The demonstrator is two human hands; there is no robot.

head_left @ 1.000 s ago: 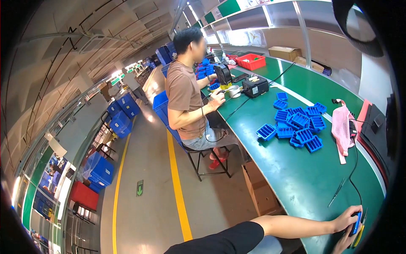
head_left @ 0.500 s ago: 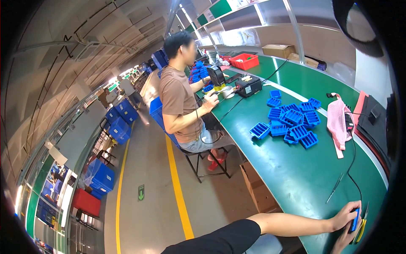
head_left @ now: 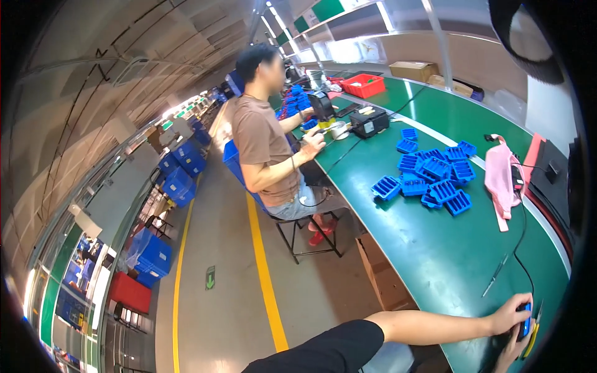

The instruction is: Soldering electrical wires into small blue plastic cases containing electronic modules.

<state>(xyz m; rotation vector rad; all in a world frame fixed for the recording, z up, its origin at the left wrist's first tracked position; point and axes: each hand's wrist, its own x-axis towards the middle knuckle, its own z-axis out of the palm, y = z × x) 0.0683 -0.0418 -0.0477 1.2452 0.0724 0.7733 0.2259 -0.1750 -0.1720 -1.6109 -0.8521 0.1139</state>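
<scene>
At the lower right, my left hand (head_left: 511, 314) is closed with its fingers around a small blue plastic piece (head_left: 527, 318). My right hand (head_left: 511, 354) is below it, partly cut off by the dark rim of the view, with its fingers up against the same piece. How exactly they grip it is hard to make out. Beside the hands lie yellow-handled pliers (head_left: 533, 339). A thin pen-like tool (head_left: 495, 275) rests on the green tabletop (head_left: 398, 242). Farther off is a loose heap of blue compartmented plastic trays (head_left: 432, 171).
A pink pouch (head_left: 499, 180) with a black cable lies right of the heap. Beyond stand a black box-shaped device (head_left: 369, 121) and a red bin (head_left: 364, 86). A seated co-worker (head_left: 267, 143) handles things at the table's far left. A cardboard box (head_left: 382, 273) is under the edge.
The view has shifted slightly. My hands stay together around the blue piece, which is turned a little. The co-worker's near hand has moved slightly.
</scene>
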